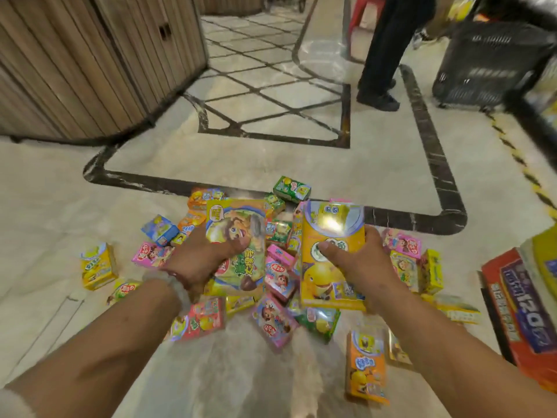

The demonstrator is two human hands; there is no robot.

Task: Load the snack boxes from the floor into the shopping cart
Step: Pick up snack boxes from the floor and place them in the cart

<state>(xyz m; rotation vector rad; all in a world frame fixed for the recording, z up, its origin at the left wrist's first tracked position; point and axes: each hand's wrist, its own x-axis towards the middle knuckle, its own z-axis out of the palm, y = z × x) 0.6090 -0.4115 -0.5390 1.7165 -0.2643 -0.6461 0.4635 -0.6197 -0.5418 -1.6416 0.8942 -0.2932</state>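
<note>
I am in the pick-up step, with a box in each hand above the heap. My left hand (208,251) grips a large green snack box (236,245) with a lion on its front, thumb curled across the face and fingers hidden behind it. My right hand (358,263) grips a tall yellow snack box (330,254), thumb pressed on the front and fingers wrapped round its right edge. Both boxes stand nearly upright, side by side with a narrow gap between them. Under them the pile of small snack boxes (272,285) lies scattered over the marble floor (271,158), pink, yellow, green and orange ones, some touching, a few strays apart, such as the orange box (364,369) near my right forearm. A dark basket-like cart (488,64) stands far off at the upper right, blurred, beside a person's dark trouser legs (388,46); I cannot tell if that is the cart I must fill. Next, I judge, I must carry both boxes over to the cart and set them inside, then return for the many left.
</note>
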